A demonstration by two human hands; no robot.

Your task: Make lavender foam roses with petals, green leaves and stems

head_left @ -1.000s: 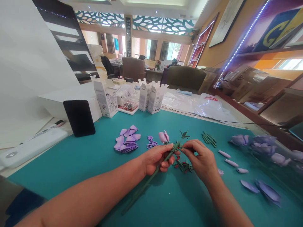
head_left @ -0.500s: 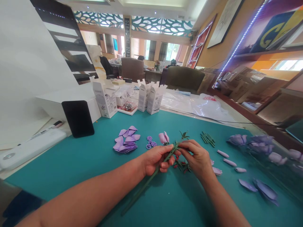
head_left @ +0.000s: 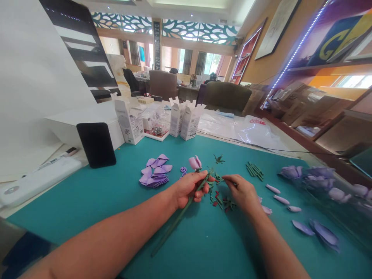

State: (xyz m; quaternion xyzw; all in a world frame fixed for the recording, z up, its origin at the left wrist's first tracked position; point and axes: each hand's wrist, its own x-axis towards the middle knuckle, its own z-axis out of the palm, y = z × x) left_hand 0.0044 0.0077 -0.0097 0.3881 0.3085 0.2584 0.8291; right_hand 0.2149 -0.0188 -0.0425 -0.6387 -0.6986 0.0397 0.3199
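Note:
My left hand [head_left: 192, 188] is closed around a long green stem [head_left: 174, 226], which slants down toward the front of the mat. A pale purple flower head [head_left: 195, 162] stands just above the thumb. To the right, my right hand [head_left: 240, 188] has its thumb and index finger pinched together over small green parts; what lies between the fingertips is too small to make out. Several green and red pieces [head_left: 219, 199] lie on the mat between the hands. Beyond them rests a green leafy piece [head_left: 219, 159].
On the teal mat [head_left: 87, 209] are purple petals [head_left: 155, 172], purple wheel-like pieces [head_left: 183, 169], green sticks [head_left: 255, 171] and pale buds [head_left: 281, 199]. Purple flowers [head_left: 319, 176] lie at right. Behind stand white boxes [head_left: 190, 122] and a black panel [head_left: 96, 145].
My right hand has come away from the stem, slightly right and down. My left hand has shifted a little left with the stem, and the flower head has moved left.

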